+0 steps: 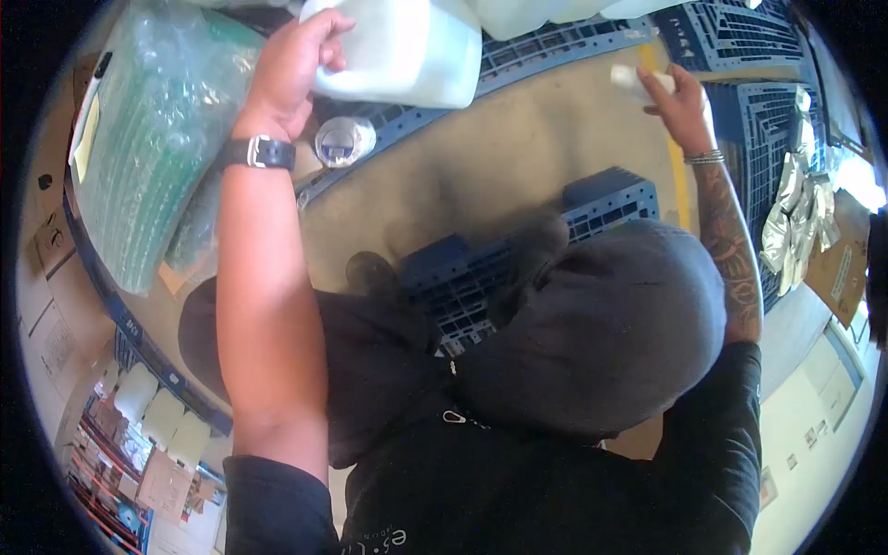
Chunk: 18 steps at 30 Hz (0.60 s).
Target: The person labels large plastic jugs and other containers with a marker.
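A large white translucent plastic jug (398,55) stands at the top of the view. My left hand (291,69), with a watch at the wrist, has its fingers curled round the jug's left side. Just below the jug is a clear round plastic container (344,141) with a dark blue patch, close beside my left wrist. Out to the right, my right hand (683,106) is closed on a small white object (638,83), pinched between thumb and fingers over the floor. The object is blurred, and I cannot tell its kind.
Plastic-wrapped green-edged sheets (153,157) lie at left. More white containers (518,14) line the top edge. Blue plastic pallets (749,37) stand at upper right, with silvery pouches (795,217) at right. Another blue pallet (462,301) is beneath my legs, on the tan floor (481,166).
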### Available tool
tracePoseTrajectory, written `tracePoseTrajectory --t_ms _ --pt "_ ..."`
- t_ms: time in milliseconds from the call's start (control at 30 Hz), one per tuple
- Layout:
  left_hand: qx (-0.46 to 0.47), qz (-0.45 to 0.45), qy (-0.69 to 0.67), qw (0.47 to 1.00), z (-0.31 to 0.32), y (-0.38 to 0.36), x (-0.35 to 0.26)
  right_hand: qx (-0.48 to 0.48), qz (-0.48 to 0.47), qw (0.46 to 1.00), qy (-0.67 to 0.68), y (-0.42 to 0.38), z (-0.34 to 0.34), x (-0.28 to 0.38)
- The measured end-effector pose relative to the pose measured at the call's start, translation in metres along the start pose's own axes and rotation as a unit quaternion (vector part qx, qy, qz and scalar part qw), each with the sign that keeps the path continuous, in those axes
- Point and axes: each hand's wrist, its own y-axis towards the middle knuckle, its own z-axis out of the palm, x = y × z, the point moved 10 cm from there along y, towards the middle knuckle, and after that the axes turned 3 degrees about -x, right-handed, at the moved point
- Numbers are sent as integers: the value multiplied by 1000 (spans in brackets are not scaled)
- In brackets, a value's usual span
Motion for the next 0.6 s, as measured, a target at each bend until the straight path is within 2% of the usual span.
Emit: tracePoseTrajectory --t_ms 33,100,167,233,267,300,333,400,433,533,600 --pt "-2 -2 -13 1000 0 2 2 10 -23 996 84 0 3 -6" --pt "-44 32 -7 998 -1 -4 -5 -86 -154 984 -38 -17 -12 34" --pt "-72 47 0 996 1 -9 -10 -75 -149 983 -75 -36 -5 50" --pt "-76 57 4 995 -1 -7 -5 144 -6 989 -13 -47 35 37" --pt "-86 63 -6 994 -1 -9 -1 145 35 985 83 -54 49 22" --pt "-96 71 -17 993 0 -12 1 170 64 978 102 -64 56 30" --pt "-113 81 -10 990 1 -15 4 139 102 983 60 -72 54 47" --pt "-161 90 31 982 9 -20 24 -2 -102 993 -64 -74 38 90" --pt "-195 96 61 974 15 -17 29 -26 -122 990 -65 -72 30 109" --pt "-202 116 44 972 44 -8 11 -49 -196 979 8 -50 4 184" --pt "-188 135 54 971 63 13 37 -66 -252 965 21 -30 -15 244"
